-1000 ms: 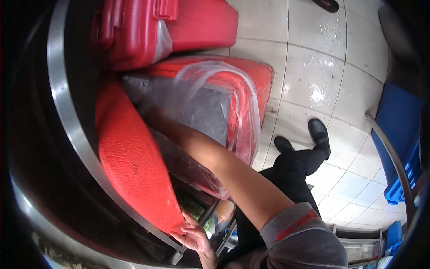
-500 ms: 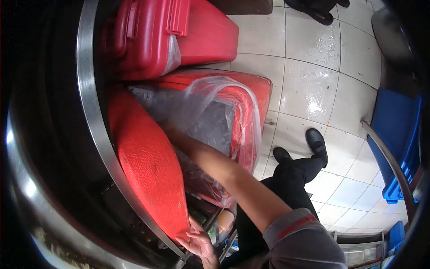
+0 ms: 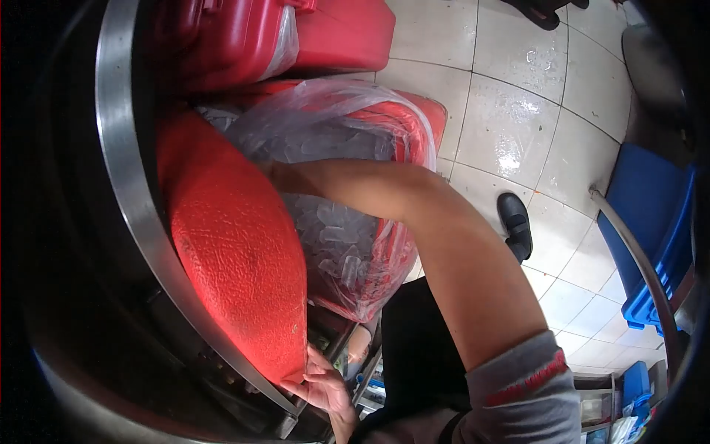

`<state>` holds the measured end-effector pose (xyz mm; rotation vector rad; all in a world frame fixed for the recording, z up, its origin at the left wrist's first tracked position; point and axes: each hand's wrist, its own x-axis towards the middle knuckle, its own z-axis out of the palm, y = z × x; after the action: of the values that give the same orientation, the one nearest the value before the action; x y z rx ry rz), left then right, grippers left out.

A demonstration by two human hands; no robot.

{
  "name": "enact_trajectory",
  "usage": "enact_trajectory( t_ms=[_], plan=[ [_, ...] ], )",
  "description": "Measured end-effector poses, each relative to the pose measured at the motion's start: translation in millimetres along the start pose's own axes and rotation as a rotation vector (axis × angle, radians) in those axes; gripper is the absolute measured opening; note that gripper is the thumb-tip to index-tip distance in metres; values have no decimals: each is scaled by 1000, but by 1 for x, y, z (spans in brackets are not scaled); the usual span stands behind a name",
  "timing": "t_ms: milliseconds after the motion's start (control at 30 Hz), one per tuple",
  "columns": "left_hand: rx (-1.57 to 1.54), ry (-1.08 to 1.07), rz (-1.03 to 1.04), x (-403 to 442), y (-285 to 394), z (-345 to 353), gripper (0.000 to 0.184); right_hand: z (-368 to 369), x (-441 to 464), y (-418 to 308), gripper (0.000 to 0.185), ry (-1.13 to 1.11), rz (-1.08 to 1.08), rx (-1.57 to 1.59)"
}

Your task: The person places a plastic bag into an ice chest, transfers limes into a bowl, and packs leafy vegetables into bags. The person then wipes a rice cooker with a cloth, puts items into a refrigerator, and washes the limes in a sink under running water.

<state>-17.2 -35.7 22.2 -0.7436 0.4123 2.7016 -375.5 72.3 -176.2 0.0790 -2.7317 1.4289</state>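
A red lid (image 3: 237,259) stands tilted up beside an open red cooler box (image 3: 433,122). My left hand (image 3: 324,381) grips the lid's near corner, thumb on one face and fingers at the edge. A clear plastic liner (image 3: 318,100) is draped over the cooler's rim. Inside the liner lie ice pieces (image 3: 336,233), tube-shaped and loose. My right forearm crosses above the ice, and my right hand (image 3: 275,176) is down inside the cooler, mostly hidden behind the lid. Its fingers do not show.
Another red cooler box (image 3: 344,37) sits just beyond. A metal counter edge (image 3: 122,148) curves along the left. Wet-looking floor tiles (image 3: 510,111) lie to the right, with a blue container (image 3: 640,222) and a metal rail (image 3: 636,251). Another person's dark shoe (image 3: 543,15) shows at the top.
My right elbow has swung away from my body, and my forearm lies more level across the cooler. More ice shows under the liner. My left hand still holds the lid.
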Motion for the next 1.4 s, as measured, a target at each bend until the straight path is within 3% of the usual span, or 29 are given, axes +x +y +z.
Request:
enact_trajectory(
  t_ms=[33,133,300,367,433,467,500,533,600,700,767,833,900,1000,1033,1067,1133,1233,1333,1400],
  plan=[
    [18,-1,13,0,0,0,79,-9,-3,8,35,-92,34,39],
    [-29,-16,18,0,-4,0,82,-36,-1,22,37,-83,46,95],
    [-52,-48,-23,1,-5,1,89,-18,-6,39,32,628,-389,295],
    [-113,-87,-48,5,-13,5,98,-33,-31,40,28,477,-436,479],
    [-33,28,62,12,-19,2,100,-75,-96,70,24,-20,-408,619],
    [6,89,117,13,-23,3,101,-110,-141,69,26,-114,-46,812],
    [-64,103,50,17,-36,9,103,-130,-186,64,38,57,103,1181],
    [-130,117,-18,18,-50,16,105,-159,-224,53,43,94,309,1346],
    [-99,126,-76,26,-52,-4,95,-185,-282,33,46,281,388,1562],
    [-67,176,-111,41,-59,-34,81,-198,-329,-6,54,514,374,1397],
    [-40,155,-123,47,-77,-41,70,-196,-335,-14,58,535,320,954],
    [204,193,-255,45,-81,-61,56,-190,-334,-16,64,562,335,508],
    [489,199,-390,26,-88,-54,37,-192,-329,-18,62,629,438,409],
    [954,429,-114,-25,-38,-91,39,-199,-295,-7,58,682,478,222],
    [1136,581,93,-32,-28,-98,43,-203,-284,-5,58,661,454,168],
    [1313,740,301,-40,-16,-105,47,-210,-271,-7,58,567,468,204],
    [1444,1057,365,-36,23,-131,56,-218,-253,-4,57,362,525,211],
    [1113,706,111,-31,54,-169,63,-215,-242,3,55,133,634,207],
    [1149,790,6,-31,31,-142,77,-218,-239,-8,54,134,648,-123],
    [1173,698,-53,-32,26,-149,77,-215,-238,-15,59,106,711,-194]
  ],
)
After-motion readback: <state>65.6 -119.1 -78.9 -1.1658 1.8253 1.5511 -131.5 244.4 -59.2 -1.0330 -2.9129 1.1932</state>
